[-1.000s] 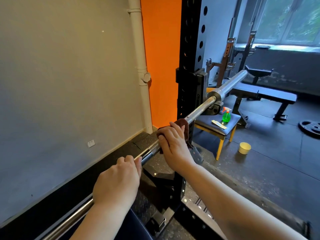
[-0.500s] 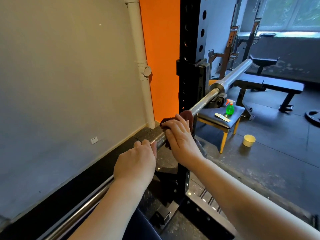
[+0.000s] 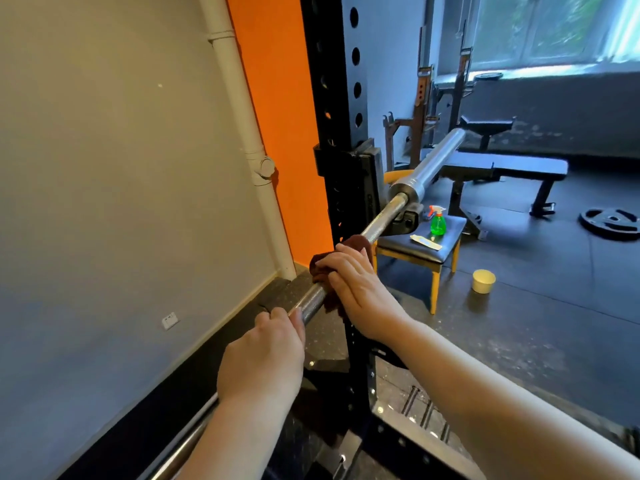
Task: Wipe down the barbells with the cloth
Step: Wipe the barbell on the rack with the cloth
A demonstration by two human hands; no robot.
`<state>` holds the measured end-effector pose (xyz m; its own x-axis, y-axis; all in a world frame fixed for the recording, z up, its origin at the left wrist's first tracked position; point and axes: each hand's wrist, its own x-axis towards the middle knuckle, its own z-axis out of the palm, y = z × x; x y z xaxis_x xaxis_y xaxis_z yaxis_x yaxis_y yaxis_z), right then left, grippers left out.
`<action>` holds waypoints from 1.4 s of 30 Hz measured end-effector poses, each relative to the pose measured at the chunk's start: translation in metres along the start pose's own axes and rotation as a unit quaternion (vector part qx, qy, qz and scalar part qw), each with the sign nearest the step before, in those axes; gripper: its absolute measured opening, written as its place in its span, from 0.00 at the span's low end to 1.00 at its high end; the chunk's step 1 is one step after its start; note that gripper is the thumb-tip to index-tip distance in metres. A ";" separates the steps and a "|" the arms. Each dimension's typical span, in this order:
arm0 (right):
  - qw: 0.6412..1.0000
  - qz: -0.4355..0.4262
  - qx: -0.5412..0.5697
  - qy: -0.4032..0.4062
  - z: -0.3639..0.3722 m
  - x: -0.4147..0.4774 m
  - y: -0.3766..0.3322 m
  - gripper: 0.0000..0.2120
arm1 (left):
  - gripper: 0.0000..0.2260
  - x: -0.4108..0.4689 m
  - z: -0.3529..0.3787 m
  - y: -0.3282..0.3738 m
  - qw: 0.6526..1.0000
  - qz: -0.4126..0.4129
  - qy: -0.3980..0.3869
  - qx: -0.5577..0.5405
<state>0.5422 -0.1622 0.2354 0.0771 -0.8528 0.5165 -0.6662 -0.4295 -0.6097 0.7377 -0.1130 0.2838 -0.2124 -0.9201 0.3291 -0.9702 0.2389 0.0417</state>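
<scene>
A steel barbell (image 3: 382,221) lies across the black rack, running from the lower left up to its thick sleeve at the right. A dark brown cloth (image 3: 356,244) is wrapped round the knurled shaft beside the rack upright. My right hand (image 3: 360,289) lies over the cloth and holds it against the bar, fingers curled over the top. Just below it, my left hand (image 3: 263,358) grips the bare shaft with its fingers round the bar. A short stretch of shaft shows between the two hands.
The black rack upright (image 3: 341,98) with holes stands right behind the bar. A stool (image 3: 426,249) beyond it carries a green spray bottle (image 3: 437,223). A yellow cup (image 3: 483,281), a bench (image 3: 505,169) and a weight plate (image 3: 609,220) are on the dark floor.
Both hands have slid up the bar toward the rack and sleeve, the right hand carrying the cloth along the shaft. The view has also shifted closer.
</scene>
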 end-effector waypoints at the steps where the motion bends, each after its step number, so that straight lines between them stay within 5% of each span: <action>1: 1.000 -0.003 -0.008 -0.001 -0.006 0.005 0.009 0.16 | 0.18 0.003 0.000 0.001 1.000 0.004 -0.002 0.000; 8: 0.984 0.151 0.073 0.067 -0.005 0.028 0.010 0.13 | 0.21 0.020 0.003 0.013 1.000 0.009 -0.022 -0.016; 14: 0.998 0.041 0.036 -0.006 -0.008 0.005 0.009 0.16 | 0.21 0.037 0.011 0.027 0.999 0.008 -0.026 -0.028; 20: 0.987 0.149 0.047 0.033 -0.018 0.035 0.035 0.19 | 0.23 0.049 0.019 0.031 0.998 0.009 -0.032 -0.045; 30: 0.998 0.060 0.006 -0.009 -0.028 0.026 0.044 0.16 | 0.19 0.057 0.020 0.038 0.998 0.001 -0.033 -0.046; 35: 0.977 0.163 0.103 0.090 -0.023 0.051 0.044 0.11 | 0.21 0.056 0.023 0.034 0.998 0.005 -0.033 -0.048; 42: 0.999 0.037 0.009 0.018 -0.023 0.031 0.054 0.15 | 0.22 0.053 0.021 0.034 0.999 0.010 -0.024 -0.036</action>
<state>0.4918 -0.2051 0.2325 0.0020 -0.8714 0.4906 -0.6549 -0.3719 -0.6579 0.6911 -0.1601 0.2825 -0.2388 -0.9284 0.2848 -0.9553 0.2773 0.1030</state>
